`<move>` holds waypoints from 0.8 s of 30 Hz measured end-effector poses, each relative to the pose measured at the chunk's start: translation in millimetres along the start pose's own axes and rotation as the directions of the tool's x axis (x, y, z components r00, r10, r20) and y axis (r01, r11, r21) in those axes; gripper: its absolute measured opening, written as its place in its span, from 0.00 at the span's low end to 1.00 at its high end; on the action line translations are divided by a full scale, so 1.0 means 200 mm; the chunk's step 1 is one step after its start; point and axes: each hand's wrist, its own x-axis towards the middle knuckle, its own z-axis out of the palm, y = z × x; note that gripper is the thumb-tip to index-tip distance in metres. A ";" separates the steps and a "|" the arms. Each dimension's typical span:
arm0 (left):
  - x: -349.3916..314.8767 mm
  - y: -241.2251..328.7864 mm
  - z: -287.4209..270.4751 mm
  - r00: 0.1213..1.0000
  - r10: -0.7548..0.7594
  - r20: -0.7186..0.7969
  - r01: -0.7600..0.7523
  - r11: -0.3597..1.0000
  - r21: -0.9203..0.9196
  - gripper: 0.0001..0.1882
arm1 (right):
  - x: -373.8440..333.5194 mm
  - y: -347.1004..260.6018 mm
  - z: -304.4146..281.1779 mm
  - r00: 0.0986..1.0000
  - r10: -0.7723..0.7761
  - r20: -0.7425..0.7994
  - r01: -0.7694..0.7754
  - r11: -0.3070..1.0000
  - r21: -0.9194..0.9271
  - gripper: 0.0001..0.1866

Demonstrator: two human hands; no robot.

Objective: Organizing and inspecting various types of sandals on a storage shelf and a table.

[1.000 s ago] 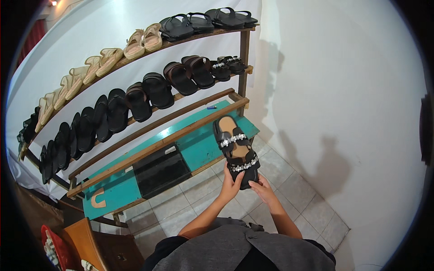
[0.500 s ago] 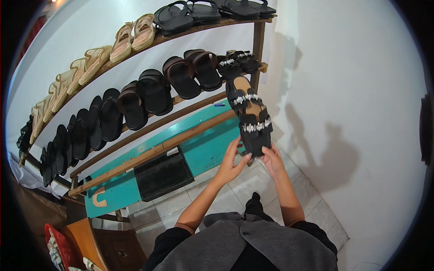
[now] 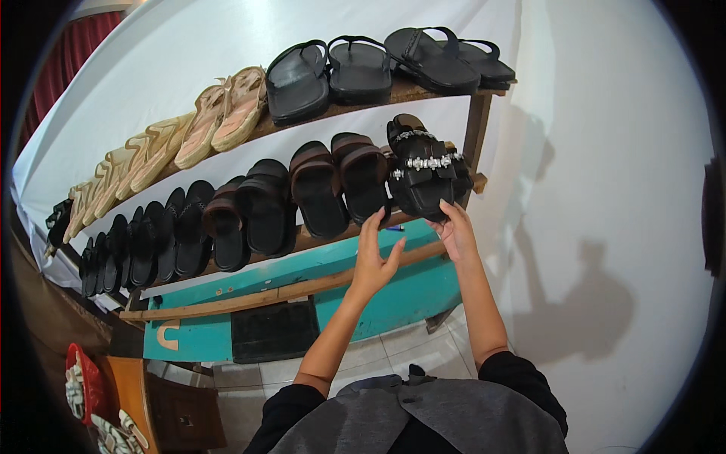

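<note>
A black sandal with silvery jewelled straps (image 3: pixel 425 185) is at the right end of the rack's lower shelf, tilted, in front of another jewelled sandal mostly hidden behind it. My right hand (image 3: pixel 457 236) grips its near end, thumb on top and fingers beneath. To the left, my left hand (image 3: pixel 375 261) is open, its thumb and fingers spread with nothing between them. Its fingertips come close to the toe of a black sandal with brown straps (image 3: pixel 361 178); whether they touch it I cannot tell.
Black sandals (image 3: pixel 265 208) line the lower shelf leftward. Above stand beige woven sandals (image 3: pixel 200 132) and black thong sandals (image 3: pixel 363 72). Below is a turquoise bench (image 3: pixel 355 306) with a black board (image 3: pixel 274 333). A white wall (image 3: pixel 605 166) borders the right; a wooden cabinet (image 3: pixel 132 386) stands lower left.
The jewelled sandal has moved up against the lower shelf beside its match, still in my right hand. My left hand has let go of it. The view has shifted, bringing the rack closer.
</note>
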 end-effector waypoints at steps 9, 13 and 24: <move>0.35 -0.17 0.15 0.984 0.109 -0.139 -0.068 0.959 0.277 0.29 | 0.34 -0.03 0.00 0.986 0.169 -0.006 -0.169 0.986 -0.003 0.14; 0.37 -0.18 0.19 0.987 0.060 -0.148 -0.015 0.958 0.287 0.29 | 0.37 -0.04 -0.06 0.959 0.281 0.028 -0.279 0.958 -0.072 0.18; 0.29 -0.14 0.22 0.963 -0.032 0.266 -0.178 0.666 0.724 0.28 | 0.39 -0.09 -0.09 0.936 0.352 0.002 -0.309 0.825 -0.473 0.25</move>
